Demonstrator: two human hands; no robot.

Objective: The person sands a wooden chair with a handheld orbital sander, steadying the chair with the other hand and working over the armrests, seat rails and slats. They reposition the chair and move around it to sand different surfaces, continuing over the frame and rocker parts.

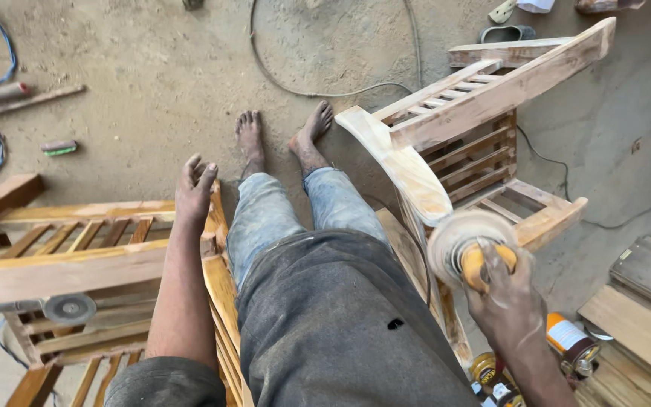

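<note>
At right of centre, against the curved armrest (408, 162) of a pale wooden chair (484, 120): one sander (465, 252), yellow-bodied, its dusty round disc touching the armrest's lower end. Right hand (508, 295) closed around the sander's body. Left hand (194, 190) flat, fingers together, resting on the corner of a second, darker wooden chair (77, 264) at left. Between the chairs: the person's legs in jeans, bare feet (284, 136) on the dusty floor (152, 75). Lower right: cans (570, 343) and stacked boards (642, 301). On the floor: a cable (318, 92).
</note>
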